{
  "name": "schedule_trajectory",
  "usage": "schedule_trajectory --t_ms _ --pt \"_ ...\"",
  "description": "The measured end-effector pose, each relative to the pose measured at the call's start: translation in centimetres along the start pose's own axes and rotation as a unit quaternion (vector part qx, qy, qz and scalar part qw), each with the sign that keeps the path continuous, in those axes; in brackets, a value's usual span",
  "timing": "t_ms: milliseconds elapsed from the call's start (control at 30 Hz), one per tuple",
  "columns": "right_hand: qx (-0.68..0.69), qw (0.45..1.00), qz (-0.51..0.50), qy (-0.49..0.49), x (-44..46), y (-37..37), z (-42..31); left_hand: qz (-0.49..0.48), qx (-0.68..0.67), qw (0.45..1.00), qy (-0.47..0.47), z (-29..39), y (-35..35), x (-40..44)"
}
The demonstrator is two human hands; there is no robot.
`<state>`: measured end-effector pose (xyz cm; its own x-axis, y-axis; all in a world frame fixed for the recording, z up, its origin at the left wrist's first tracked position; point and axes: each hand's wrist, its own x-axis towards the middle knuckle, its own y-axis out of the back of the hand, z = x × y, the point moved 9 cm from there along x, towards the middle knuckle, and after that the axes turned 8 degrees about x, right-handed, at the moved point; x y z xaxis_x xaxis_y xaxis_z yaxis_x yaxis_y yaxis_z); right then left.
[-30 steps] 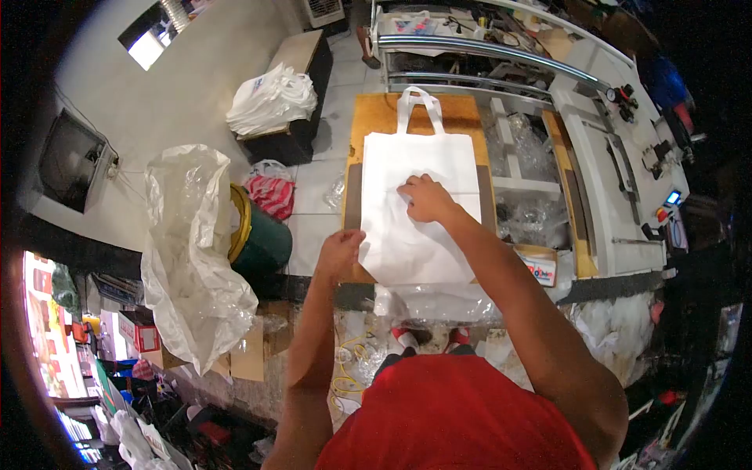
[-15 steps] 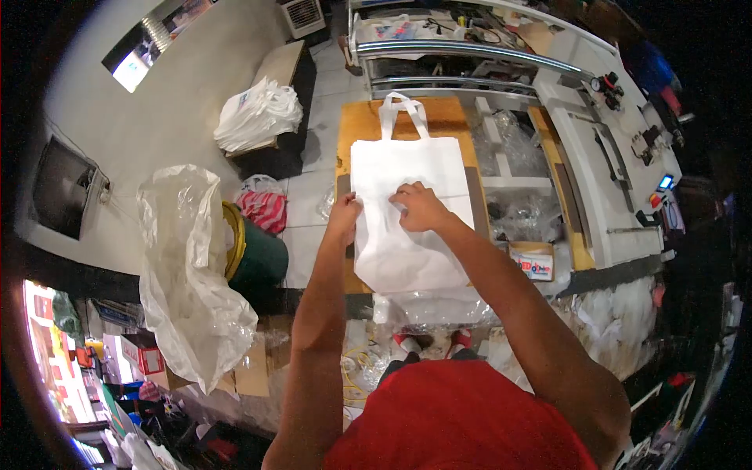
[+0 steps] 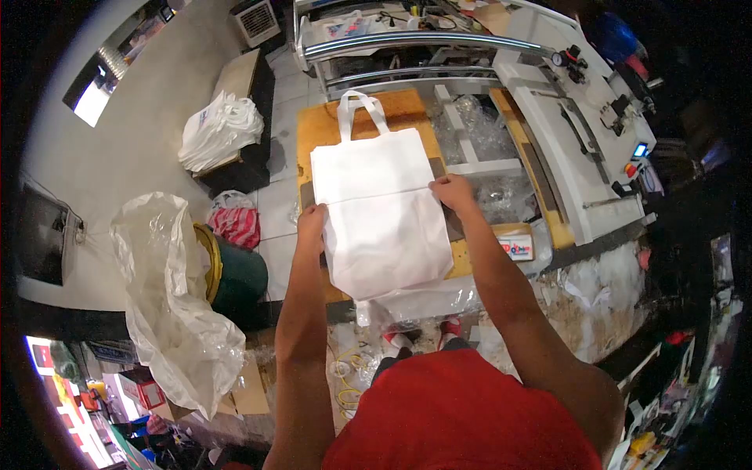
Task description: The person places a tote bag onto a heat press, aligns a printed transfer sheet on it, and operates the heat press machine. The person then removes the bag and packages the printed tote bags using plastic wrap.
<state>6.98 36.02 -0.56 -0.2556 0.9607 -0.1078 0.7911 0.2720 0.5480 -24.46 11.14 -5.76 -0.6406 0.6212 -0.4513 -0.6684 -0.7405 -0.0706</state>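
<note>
A plain white tote bag (image 3: 384, 235) lies flat on a tan board (image 3: 317, 129), its two handles pointing away from me. A crease runs across its middle. At the bag's left edge, my left hand (image 3: 312, 227) pinches the fabric near that crease. Opposite it, my right hand (image 3: 453, 193) grips the right edge at about the same height. Clear plastic wrap (image 3: 423, 307) sticks out under the bag's near end.
A machine with a metal bar (image 3: 431, 37) and white housing (image 3: 564, 141) stands behind and right. A small printed box (image 3: 517, 247) sits right of the bag. To the left are a green bin (image 3: 239, 282), a large plastic sack (image 3: 168, 305) and stacked white bags (image 3: 223, 131).
My right hand has gone from the middle of the bag to its right edge. The left hand stays at the left edge. The whole view has shifted, with the scene lying further left.
</note>
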Motion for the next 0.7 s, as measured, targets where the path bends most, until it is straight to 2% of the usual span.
schedule_trajectory --t_ms 33,167,233,267,333,467,533,567,633,700 --pt "-0.006 1.000 -0.023 -0.015 0.3 -0.7 0.5 0.000 -0.002 1.000 -0.006 -0.1 0.1 0.2" --pt "0.025 0.999 -0.010 -0.036 0.8 -1.2 1.4 0.003 0.011 1.000 -0.009 -0.6 0.6 1.3" --pt "0.135 0.989 -0.041 -0.041 1.1 -1.6 1.9 -0.022 -0.004 1.000 -0.010 -0.3 -0.1 1.0" --pt "0.135 0.989 -0.042 -0.040 1.3 -1.5 2.1 -0.021 -0.003 1.000 -0.011 -0.1 -0.1 0.8" --pt "0.261 0.957 -0.100 -0.083 1.3 -2.6 2.5 -0.022 -0.040 0.999 0.007 0.2 -0.4 0.3" --pt "0.286 0.948 -0.115 -0.083 0.8 -2.0 1.5 -0.027 -0.065 0.998 0.003 1.1 -0.6 -0.4" --pt "0.448 0.869 -0.153 -0.147 0.2 -3.4 1.7 -0.027 -0.087 0.996 0.014 0.4 -0.5 0.4" --pt "0.448 0.868 -0.153 -0.147 0.0 -3.5 1.7 -0.027 -0.087 0.996 0.014 0.1 -0.4 0.7" --pt "0.465 0.855 -0.103 -0.203 -0.9 -3.1 1.0 0.009 0.025 0.999 0.048 -1.1 0.6 1.5" --pt "0.452 0.863 -0.129 -0.185 -0.7 -3.1 0.8 0.008 0.021 0.999 0.026 -1.1 0.8 1.8"
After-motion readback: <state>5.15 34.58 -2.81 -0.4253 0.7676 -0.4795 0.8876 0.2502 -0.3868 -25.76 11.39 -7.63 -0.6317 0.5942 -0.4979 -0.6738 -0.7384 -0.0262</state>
